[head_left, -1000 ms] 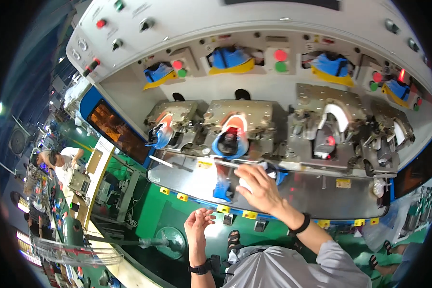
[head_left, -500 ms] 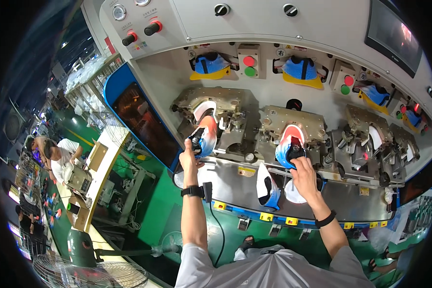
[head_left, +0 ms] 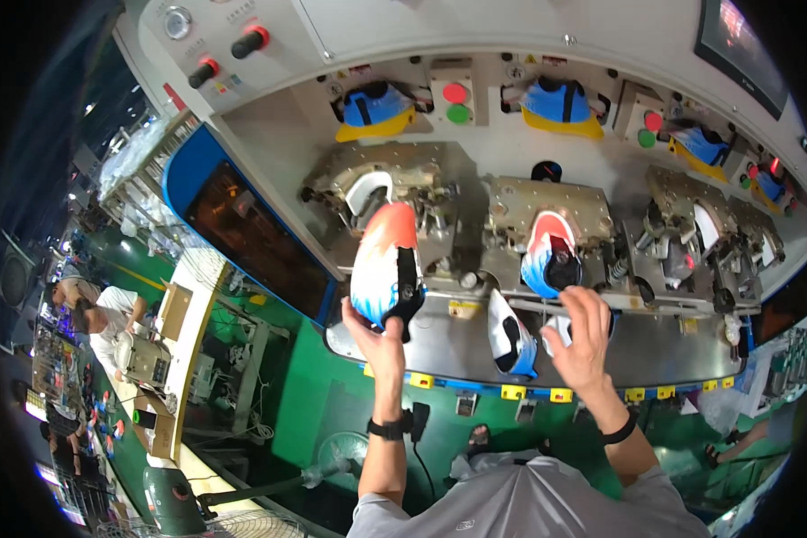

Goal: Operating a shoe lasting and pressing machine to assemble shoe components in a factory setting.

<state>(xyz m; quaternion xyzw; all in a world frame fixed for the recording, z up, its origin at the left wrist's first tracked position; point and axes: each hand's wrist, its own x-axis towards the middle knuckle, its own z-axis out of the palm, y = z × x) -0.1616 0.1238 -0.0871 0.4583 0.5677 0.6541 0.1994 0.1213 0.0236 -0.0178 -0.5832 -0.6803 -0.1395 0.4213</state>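
My left hand (head_left: pixel 377 345) grips the heel end of a shoe upper (head_left: pixel 378 269), white and blue with a coral toe. It is raised in front of the left metal clamp station (head_left: pixel 386 166), toe pointing away from me. A second shoe upper (head_left: pixel 538 269), with the same colours and a dark opening, rests at the middle clamp station (head_left: pixel 547 199). Just below its heel, my right hand (head_left: pixel 587 341) is open and holds nothing, its fingers stretched out. Left of that hand, a white and blue shoe upper (head_left: pixel 502 327) lies on the metal ledge (head_left: pixel 439 354).
Blue and yellow molds (head_left: pixel 372 108) line the back wall beside red and green buttons (head_left: pixel 455 93). Another clamp station (head_left: pixel 681 233) stands at the right. On the left are a dark-windowed blue panel (head_left: pixel 242 224), a fan (head_left: pixel 175 502) and a person in white (head_left: pixel 117 323) at a bench.
My left hand has lifted its shoe upper closer and turned its side toward me. My right hand has let go of the middle shoe upper and drawn back slightly.
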